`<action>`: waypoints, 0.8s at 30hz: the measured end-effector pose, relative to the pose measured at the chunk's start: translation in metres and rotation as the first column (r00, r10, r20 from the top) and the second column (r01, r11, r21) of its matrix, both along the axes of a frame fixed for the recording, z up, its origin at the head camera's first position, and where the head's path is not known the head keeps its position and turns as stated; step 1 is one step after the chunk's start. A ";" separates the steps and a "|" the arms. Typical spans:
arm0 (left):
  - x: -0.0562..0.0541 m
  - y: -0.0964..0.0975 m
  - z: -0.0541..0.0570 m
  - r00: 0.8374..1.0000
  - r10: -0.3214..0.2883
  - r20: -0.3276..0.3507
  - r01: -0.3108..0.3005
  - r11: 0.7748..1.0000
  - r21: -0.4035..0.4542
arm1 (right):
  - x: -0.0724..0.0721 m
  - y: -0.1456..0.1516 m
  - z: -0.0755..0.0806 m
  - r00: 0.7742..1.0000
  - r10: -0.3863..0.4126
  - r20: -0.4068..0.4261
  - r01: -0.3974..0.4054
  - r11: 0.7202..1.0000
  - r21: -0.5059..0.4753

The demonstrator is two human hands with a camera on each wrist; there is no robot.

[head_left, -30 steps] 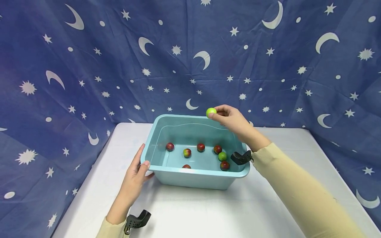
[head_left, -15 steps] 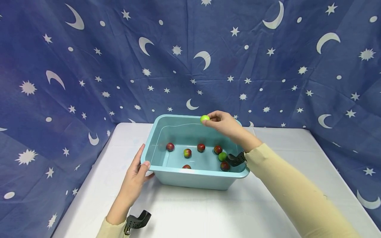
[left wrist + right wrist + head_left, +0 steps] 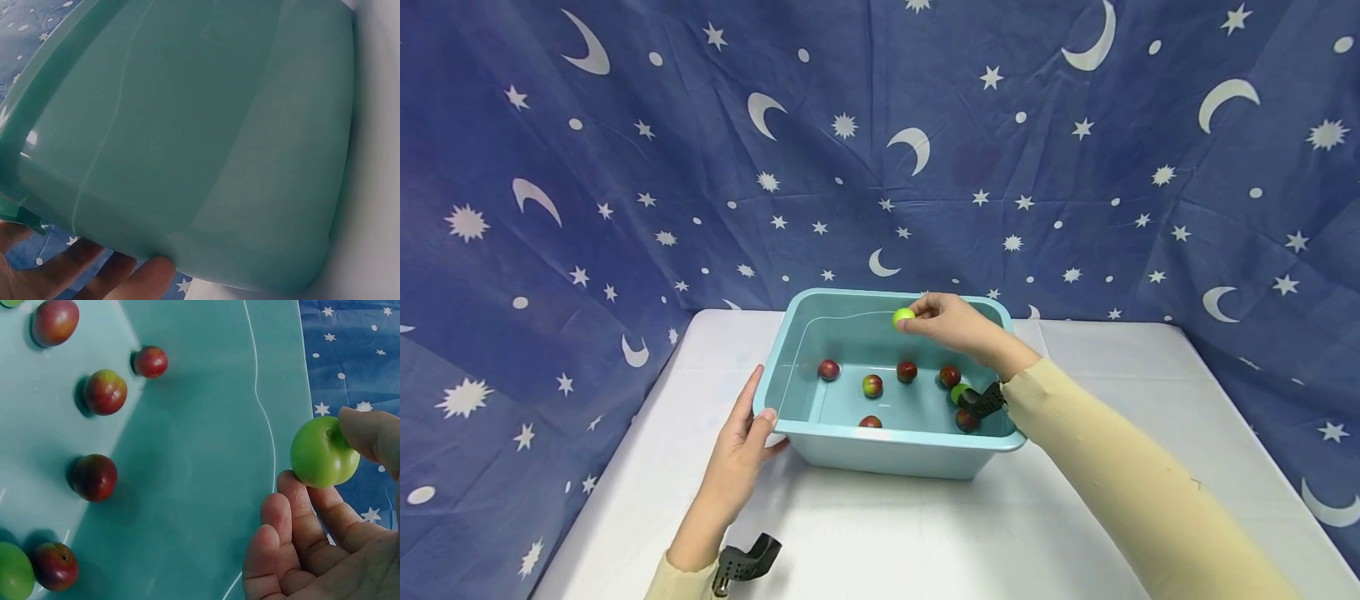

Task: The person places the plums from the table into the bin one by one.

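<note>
A pale teal plastic basin [image 3: 883, 454] stands on the table with several small plums spread over its bottom. My left hand [image 3: 734, 461] grips its left end, thumb over the rim; in the left wrist view the fingers [image 3: 153, 275] sit along the basin's outside. Inside the far wall, above the bottom, my right hand [image 3: 953, 323] pinches a green plum [image 3: 324, 452] between thumb and fingertips. Red plums [image 3: 906, 372] lie below, one of them a red-and-yellow plum [image 3: 872, 386]. Another green plum [image 3: 958, 394] is partly hidden behind the right wrist's black camera mount.
A white cloth covers the table [image 3: 895, 542] around the basin. Behind it hangs a dark blue curtain [image 3: 820, 250] with moons and stars. A thin pale line runs along the basin's inner wall. The left wrist also bears a black camera mount [image 3: 750, 557].
My right hand has moved left and down with the green plum, from above the basin's far rim to just inside it. The left hand and the basin have stayed put.
</note>
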State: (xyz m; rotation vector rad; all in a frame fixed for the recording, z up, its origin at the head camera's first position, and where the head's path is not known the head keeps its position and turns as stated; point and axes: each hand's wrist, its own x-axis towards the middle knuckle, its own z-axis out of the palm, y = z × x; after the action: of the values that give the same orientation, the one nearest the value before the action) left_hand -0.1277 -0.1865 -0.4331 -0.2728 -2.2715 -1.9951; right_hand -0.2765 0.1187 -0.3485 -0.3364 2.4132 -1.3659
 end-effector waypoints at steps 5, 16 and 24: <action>0.001 -0.001 0.001 1.000 0.010 0.003 -0.010 1.000 -0.001 | -0.002 0.000 0.000 1.000 0.005 0.007 -0.005 1.000 -0.024; 0.000 0.000 -0.001 1.000 0.006 0.002 -0.006 1.000 0.007 | -0.007 0.006 -0.004 0.990 0.112 0.083 -0.125 0.977 0.173; -0.001 0.000 -0.001 1.000 0.002 0.003 -0.002 1.000 0.011 | -0.008 0.006 -0.005 0.984 0.109 0.143 -0.149 0.939 0.310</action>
State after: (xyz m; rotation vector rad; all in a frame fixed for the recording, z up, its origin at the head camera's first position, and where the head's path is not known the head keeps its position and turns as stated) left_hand -0.1290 -0.1867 -0.4344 -0.2672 -2.2612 -2.0071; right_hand -0.2850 0.1242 -0.3533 -0.3088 2.4090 -0.8914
